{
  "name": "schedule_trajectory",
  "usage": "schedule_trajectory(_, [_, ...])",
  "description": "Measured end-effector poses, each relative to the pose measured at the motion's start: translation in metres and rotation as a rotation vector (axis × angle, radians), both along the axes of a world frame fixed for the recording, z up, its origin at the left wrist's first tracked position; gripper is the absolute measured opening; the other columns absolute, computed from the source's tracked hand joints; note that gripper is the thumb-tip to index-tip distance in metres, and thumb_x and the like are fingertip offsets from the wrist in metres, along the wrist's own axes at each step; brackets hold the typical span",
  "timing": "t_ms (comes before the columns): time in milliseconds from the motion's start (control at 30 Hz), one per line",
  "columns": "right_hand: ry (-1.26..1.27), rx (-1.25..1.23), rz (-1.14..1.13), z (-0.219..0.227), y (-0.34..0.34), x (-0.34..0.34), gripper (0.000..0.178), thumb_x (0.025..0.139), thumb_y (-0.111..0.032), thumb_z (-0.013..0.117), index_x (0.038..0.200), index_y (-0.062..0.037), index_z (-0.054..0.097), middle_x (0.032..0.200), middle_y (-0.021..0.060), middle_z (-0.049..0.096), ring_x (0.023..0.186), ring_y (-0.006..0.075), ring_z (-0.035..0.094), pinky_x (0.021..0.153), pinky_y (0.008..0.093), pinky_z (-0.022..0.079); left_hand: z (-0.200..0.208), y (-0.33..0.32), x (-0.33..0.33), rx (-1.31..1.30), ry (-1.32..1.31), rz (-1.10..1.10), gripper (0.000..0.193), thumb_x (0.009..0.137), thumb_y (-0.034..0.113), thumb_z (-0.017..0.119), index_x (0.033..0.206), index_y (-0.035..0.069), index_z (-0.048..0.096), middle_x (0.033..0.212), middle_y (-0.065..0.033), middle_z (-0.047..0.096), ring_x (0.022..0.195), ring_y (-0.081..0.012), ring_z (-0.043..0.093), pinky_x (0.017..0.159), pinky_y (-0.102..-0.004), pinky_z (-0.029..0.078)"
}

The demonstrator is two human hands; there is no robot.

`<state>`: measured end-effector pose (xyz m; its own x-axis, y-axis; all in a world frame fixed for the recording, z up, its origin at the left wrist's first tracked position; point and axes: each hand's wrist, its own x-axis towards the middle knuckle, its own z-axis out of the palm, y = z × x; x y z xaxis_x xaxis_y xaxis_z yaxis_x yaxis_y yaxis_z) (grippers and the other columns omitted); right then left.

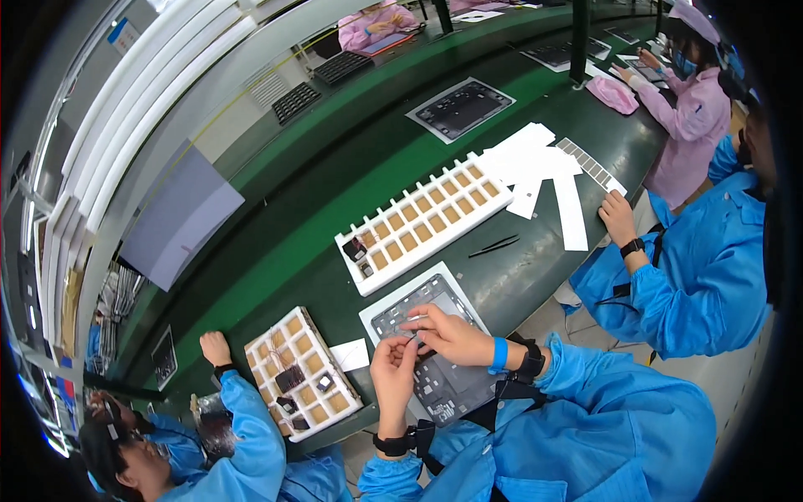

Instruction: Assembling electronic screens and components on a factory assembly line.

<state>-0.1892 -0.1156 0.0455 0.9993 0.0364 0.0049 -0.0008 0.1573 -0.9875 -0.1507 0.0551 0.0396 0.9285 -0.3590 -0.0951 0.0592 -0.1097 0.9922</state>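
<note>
My left hand (392,365) and my right hand (454,338) meet above a dark grey tablet-like casing (460,381). Their fingertips are pinched together around something tiny and dark, too small to name. Under the casing lies a pale sheet or tray (368,316), its edge showing at the far side. Small pale patches dot the casing's inside. My hands cover part of its middle.
Ahead stands a white foam tray (365,284) with many compartments, beside black tweezers (493,245) and white paper strips (570,213). Left is a second compartment tray (337,406) with small dark parts and a white card (350,355). Co-workers sit on both sides.
</note>
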Motion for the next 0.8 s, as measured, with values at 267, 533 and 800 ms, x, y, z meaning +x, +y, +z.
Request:
schedule_trajectory(267, [0.021,-0.308,-0.087,0.006,-0.001,0.001,0.019,0.096,-0.011,0.065,0.111,-0.0004,0.062,0.11,0.0153,0.064,0.092,0.0215,0.067,0.074,0.0329,0.057,-0.004,0.017,-0.001,-0.134,0.122,0.064,0.012,0.101,0.009,0.063,0.105,-0.001,0.057,0.089,-0.008,0.068,0.076,-0.0127,0.067,0.069,-0.023,0.055])
schedule_trajectory(533, [-0.805,-0.929,-0.27,0.028,-0.003,0.033,0.019,0.082,-0.013,0.074,0.099,-0.0087,0.066,0.102,0.0075,0.063,0.091,0.0261,0.066,0.074,0.0375,0.056,-0.001,0.015,0.033,-0.266,0.329,0.029,0.012,0.103,0.014,0.058,0.109,0.004,0.054,0.081,-0.0063,0.066,0.063,-0.0123,0.061,0.057,-0.0237,0.049])
schedule_trajectory(800, [-0.795,-1.105,-0.061,-0.001,-0.017,0.059,0.016,0.083,-0.011,0.066,0.099,-0.0108,0.069,0.098,0.0043,0.064,0.086,0.0237,0.07,0.071,0.0365,0.059,-0.007,0.009,0.052,-0.178,0.248,0.069,0.015,0.101,0.014,0.06,0.108,0.003,0.054,0.083,-0.0089,0.065,0.07,-0.0175,0.062,0.062,-0.0292,0.049])
